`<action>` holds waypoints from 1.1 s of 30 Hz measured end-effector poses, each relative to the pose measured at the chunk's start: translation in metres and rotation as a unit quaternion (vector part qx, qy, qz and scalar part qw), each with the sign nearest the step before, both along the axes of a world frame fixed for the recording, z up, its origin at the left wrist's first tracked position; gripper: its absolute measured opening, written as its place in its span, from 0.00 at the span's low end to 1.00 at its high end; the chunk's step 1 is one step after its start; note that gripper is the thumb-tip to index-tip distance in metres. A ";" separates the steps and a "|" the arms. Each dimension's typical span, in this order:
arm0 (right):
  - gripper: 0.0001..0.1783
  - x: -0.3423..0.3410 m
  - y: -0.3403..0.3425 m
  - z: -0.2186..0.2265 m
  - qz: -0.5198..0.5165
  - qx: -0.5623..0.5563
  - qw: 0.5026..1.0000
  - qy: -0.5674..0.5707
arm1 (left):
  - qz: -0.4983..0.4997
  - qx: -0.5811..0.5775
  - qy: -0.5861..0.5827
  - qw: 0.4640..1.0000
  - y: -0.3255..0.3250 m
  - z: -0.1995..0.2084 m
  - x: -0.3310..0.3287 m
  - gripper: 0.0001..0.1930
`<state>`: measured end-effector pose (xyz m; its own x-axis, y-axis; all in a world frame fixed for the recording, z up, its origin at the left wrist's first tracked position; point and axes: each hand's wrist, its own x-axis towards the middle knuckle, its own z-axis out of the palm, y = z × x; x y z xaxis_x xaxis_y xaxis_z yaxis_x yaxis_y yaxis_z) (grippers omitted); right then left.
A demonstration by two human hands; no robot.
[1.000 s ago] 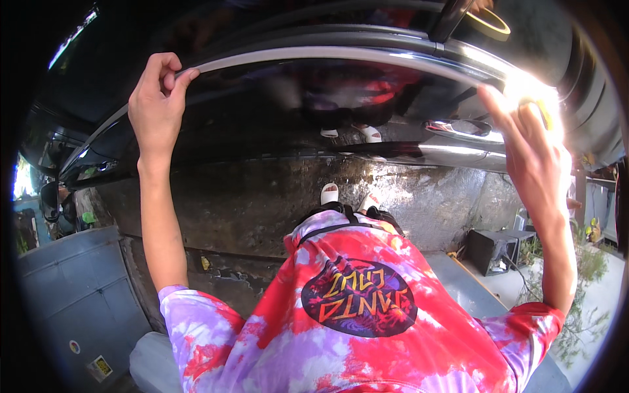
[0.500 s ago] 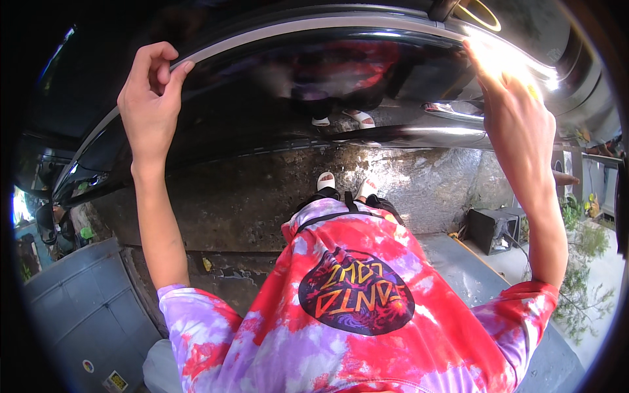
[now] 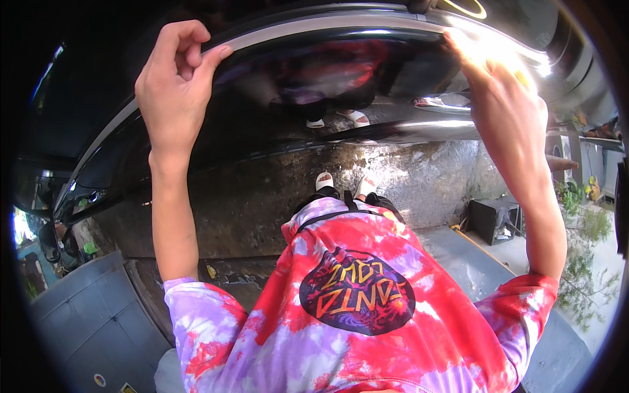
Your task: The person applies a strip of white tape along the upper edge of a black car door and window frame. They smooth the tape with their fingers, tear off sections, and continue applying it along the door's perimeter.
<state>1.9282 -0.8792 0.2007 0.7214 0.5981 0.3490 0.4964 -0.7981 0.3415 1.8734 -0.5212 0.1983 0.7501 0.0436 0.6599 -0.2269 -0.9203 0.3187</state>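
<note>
A long pale grey trim strip (image 3: 334, 25) curves along the glossy black car door (image 3: 242, 105), just below the window. My left hand (image 3: 171, 101) is at the strip's left part, fingers curled and thumb lying on its edge in a pinch. Farther right, my right hand (image 3: 510, 111) reaches up to the same strip, its index fingertip touching near the strip's lower edge. Bright glare washes out its other fingers, so their grip cannot be made out. Below the right hand's fingers is the car's door handle (image 3: 440, 105). The door mirrors my shirt and white sandals.
I stand on wet, stained concrete (image 3: 216, 209) in white sandals (image 3: 324, 180). A dark box (image 3: 493, 221) sits at the right beside a grey ledge (image 3: 468, 255). A large grey panel (image 3: 98, 321) stands at lower left. Leafy plants (image 3: 586, 229) grow at far right.
My left hand has moved right and slightly up along the strip. The right hand has shifted slightly left in the picture together with the car, staying near the same part of the strip.
</note>
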 end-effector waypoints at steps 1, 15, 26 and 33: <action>0.33 0.001 0.000 -0.001 0.003 -0.008 1.000 -0.009 | -0.003 0.002 -0.001 1.000 -0.001 0.000 0.001 0.15; 0.33 0.008 0.003 -0.001 -0.005 -0.012 1.000 -0.010 | 0.003 0.054 -0.080 0.995 -0.002 -0.009 0.005 0.14; 0.35 0.009 0.007 -0.003 -0.069 0.005 0.996 0.051 | 0.374 0.148 -0.159 0.902 0.231 -0.018 -0.084 0.51; 0.35 0.009 -0.001 -0.017 -0.058 -0.001 0.998 0.015 | 0.193 -0.020 -0.328 0.925 0.199 -0.051 -0.092 0.29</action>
<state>1.9374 -0.8799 0.1839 0.7952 0.5115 0.3258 0.4113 -0.8496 0.3301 1.7815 -0.3225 0.1472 0.1130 0.2593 0.9591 -0.0401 -0.9634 0.2652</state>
